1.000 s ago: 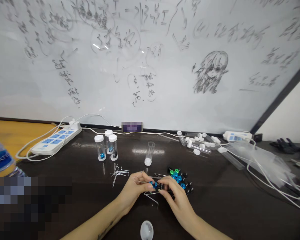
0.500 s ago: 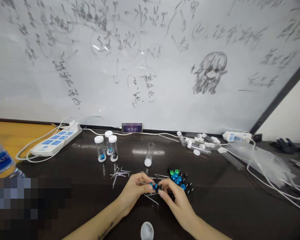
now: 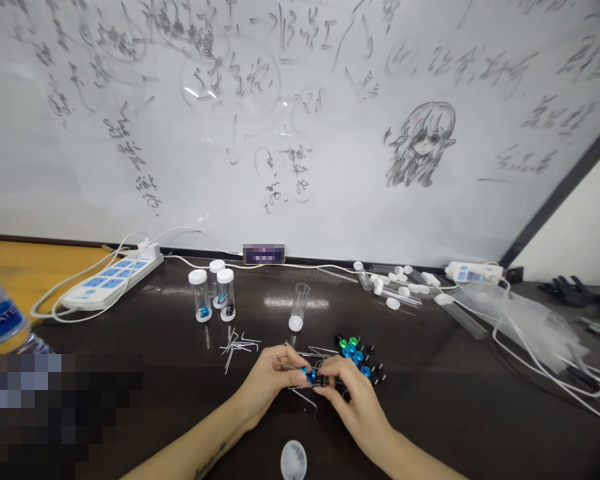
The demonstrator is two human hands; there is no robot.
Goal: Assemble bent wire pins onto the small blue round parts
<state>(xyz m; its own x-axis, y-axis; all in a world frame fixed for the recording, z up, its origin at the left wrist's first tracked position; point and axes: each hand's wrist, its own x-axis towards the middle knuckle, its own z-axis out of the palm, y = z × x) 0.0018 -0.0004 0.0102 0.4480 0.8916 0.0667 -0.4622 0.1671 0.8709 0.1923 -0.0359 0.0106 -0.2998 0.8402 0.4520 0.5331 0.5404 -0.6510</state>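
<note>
In front of me my left hand [image 3: 270,377] is closed, pinching a small blue metal piece [image 3: 309,375] between thumb and fingers. A thin metal rod also runs along its fingers. Close against it, my right hand [image 3: 355,393] pinches a small black part [image 3: 323,381] at the blue piece's right end; whether the two are joined I cannot tell. Bent thin metal rods like hex keys [image 3: 305,398] lie beneath and behind the hands. Just right of them is a cluster of small blue, green and black knob-like pieces [image 3: 353,357], some with screw shafts.
An uncapped clear tube [image 3: 300,305] stands behind the hands; capped tubes [image 3: 200,297] stand left of it. More bent rods [image 3: 237,347] lie at left. A small white cup [image 3: 293,460] is nearest me. Loose tubes and caps [image 3: 400,290], cables and power strips [image 3: 113,280] line the back.
My right thumb and fingers have shifted slightly around the black part, and the blue piece has tilted a little. The left hand stays almost where it was.
</note>
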